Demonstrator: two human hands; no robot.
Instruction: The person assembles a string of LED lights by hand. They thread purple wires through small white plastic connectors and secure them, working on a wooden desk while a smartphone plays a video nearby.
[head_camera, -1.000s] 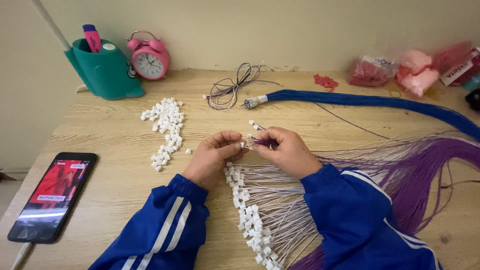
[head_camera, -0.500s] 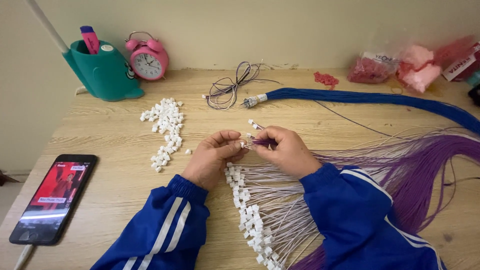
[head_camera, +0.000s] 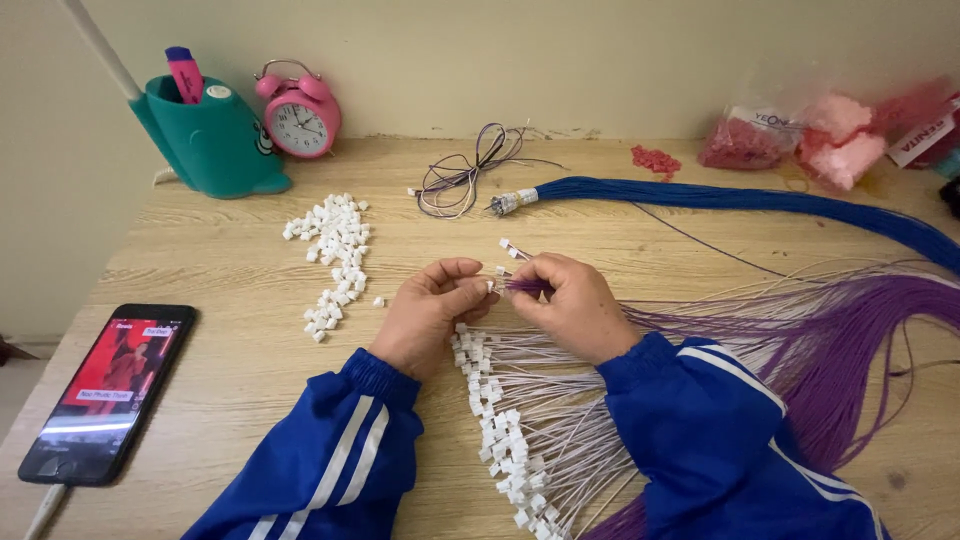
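My left hand (head_camera: 432, 310) pinches a small white plastic connector (head_camera: 492, 285) at its fingertips. My right hand (head_camera: 570, 300) grips the end of a thin purple wire (head_camera: 522, 286) and holds it against that connector. Both hands meet at the middle of the wooden table (head_camera: 230, 300). Just below them lies a row of purple wires fitted with white connectors (head_camera: 500, 430). A loose pile of white connectors (head_camera: 332, 255) lies to the left of my left hand. A thick bundle of purple wires (head_camera: 860, 330) fans out to the right.
A phone (head_camera: 110, 390) with a lit screen lies at the left front edge. A teal pen holder (head_camera: 205, 140) and a pink alarm clock (head_camera: 298, 115) stand at the back left. A blue wire bundle (head_camera: 740, 200), a small wire coil (head_camera: 460, 175) and bags of pink and red parts (head_camera: 800, 140) lie behind.
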